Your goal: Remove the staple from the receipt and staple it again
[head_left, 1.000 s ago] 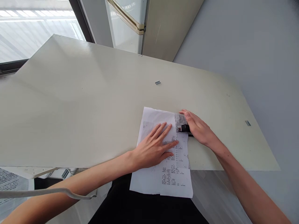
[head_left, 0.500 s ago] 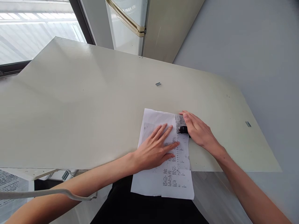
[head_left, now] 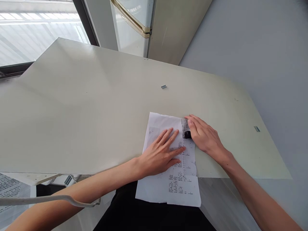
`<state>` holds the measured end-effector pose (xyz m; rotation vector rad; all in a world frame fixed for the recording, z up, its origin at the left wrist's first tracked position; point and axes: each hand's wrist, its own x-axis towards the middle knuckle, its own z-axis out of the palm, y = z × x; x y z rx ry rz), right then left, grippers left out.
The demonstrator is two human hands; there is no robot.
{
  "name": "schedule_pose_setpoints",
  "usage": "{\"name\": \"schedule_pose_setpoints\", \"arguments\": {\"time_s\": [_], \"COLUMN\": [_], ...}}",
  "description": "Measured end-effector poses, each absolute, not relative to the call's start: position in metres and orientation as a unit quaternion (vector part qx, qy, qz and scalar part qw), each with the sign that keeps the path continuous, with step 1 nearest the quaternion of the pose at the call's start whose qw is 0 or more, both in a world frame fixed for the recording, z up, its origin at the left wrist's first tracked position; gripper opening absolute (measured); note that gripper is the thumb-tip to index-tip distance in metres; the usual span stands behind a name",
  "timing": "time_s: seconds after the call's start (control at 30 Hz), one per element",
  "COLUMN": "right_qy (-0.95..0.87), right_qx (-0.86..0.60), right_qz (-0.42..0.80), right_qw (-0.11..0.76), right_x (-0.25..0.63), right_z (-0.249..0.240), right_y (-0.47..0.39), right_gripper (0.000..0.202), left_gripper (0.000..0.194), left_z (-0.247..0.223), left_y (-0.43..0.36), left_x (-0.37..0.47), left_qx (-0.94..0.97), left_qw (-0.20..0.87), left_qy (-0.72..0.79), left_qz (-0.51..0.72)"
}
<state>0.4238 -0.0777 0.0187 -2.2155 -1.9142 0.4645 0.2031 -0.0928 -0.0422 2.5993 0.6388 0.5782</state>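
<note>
A printed white paper sheet [head_left: 154, 189] lies on the pale table [head_left: 108, 96], its near end hanging over the front edge. My left hand [head_left: 160, 155] rests flat on it with fingers spread, holding nothing. My right hand [head_left: 204, 134] is closed over a black stapler [head_left: 187, 134] at the sheet's right edge. Only the stapler's dark tip shows; the palm and fingers hide the rest. Dense rows of small dark marks cover the paper's top right corner, beside my right thumb.
Strips of staples lie on the table, one beyond the paper [head_left: 164, 87] and another at the right [head_left: 257, 129]. A fridge [head_left: 132, 35] stands behind the table. A grey cable [head_left: 48, 199] crosses at lower left, near printed sheets [head_left: 12, 195].
My right thumb and the black stapler have shifted slightly, and less of the stapler shows. My left hand stays flat on the paper. The whole view has moved a little.
</note>
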Motion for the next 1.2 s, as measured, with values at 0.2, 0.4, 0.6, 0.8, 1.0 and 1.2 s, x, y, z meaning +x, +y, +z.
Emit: {"name": "schedule_pose_setpoints", "arguments": {"time_s": [0.2, 0.4, 0.6, 0.8, 1.0, 1.2], "right_qy": [-0.676, -0.687, -0.674, -0.666, -0.750, -0.760], "right_qx": [-0.729, -0.722, -0.724, -0.684, -0.599, -0.571], "right_qz": [0.076, 0.027, 0.088, 0.165, 0.115, 0.112], "right_qw": [0.073, 0.074, 0.119, 0.246, 0.256, 0.289], "right_x": [0.418, 0.409, 0.412, 0.429, 0.459, 0.485], "right_z": [0.009, -0.004, 0.005, 0.017, -0.007, -0.031], "right_y": [-0.077, -0.075, -0.073, -0.086, -0.106, -0.116], "right_gripper": [0.056, 0.056, 0.056, 0.051, 0.040, 0.035], "left_gripper": [0.048, 0.047, 0.046, 0.048, 0.049, 0.050], "left_z": [-0.041, -0.038, -0.033, -0.029, -0.018, -0.016], "left_y": [-0.093, -0.091, -0.087, -0.081, -0.060, -0.029], "left_x": [0.202, 0.199, 0.198, 0.187, 0.154, 0.126], "left_qx": [0.930, 0.932, 0.937, 0.943, 0.941, 0.938], "left_qw": [0.201, 0.200, 0.193, 0.180, 0.171, 0.166], "left_qy": [0.231, 0.226, 0.218, 0.229, 0.264, 0.283], "left_qz": [0.205, 0.201, 0.195, 0.159, 0.128, 0.110]}}
